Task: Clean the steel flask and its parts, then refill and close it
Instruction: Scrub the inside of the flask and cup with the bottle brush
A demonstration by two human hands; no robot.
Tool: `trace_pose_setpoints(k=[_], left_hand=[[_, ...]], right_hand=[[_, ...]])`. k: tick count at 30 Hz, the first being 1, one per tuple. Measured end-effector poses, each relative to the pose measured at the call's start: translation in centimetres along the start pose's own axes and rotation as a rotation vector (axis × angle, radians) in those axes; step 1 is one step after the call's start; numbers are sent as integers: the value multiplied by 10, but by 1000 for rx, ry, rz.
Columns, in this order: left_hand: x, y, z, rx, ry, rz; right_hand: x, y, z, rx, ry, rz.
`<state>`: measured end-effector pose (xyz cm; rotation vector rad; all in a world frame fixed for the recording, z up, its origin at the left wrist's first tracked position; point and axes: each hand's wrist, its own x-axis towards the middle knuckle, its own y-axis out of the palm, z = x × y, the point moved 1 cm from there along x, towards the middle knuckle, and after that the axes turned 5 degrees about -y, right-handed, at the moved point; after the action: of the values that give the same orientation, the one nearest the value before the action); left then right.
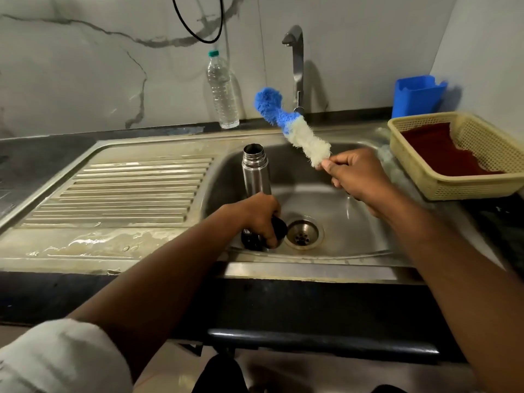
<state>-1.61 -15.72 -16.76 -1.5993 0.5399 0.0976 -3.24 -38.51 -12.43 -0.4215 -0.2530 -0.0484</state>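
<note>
Gripping open steel flask: left hand | right hand fingers pinching bottle brush | basket: red cloth

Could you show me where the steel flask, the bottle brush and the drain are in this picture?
steel flask [255, 174]: head view, on its bare steel body below the open neck.
bottle brush [307, 140]: head view, on the white bristles above the right hand's grip.
drain [302, 233]: head view, on the strainer in the sink floor.

We see one steel flask, one brush, one plastic bottle and one tap. We count one sink, one yellow basket and one blue box. We also see two hands, the left hand and the right hand.
</note>
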Motion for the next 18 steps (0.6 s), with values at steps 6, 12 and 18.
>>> trace_pose_setpoints(k=[6, 12, 18], left_hand=[[16, 12, -6, 146, 2, 89], [15, 16, -11, 190, 16, 103], [17, 18, -11, 211, 14, 99]], right_hand=[[5, 2, -3, -185, -86, -33], [5, -1, -6, -282, -83, -53], [5, -1, -8, -303, -58, -56]])
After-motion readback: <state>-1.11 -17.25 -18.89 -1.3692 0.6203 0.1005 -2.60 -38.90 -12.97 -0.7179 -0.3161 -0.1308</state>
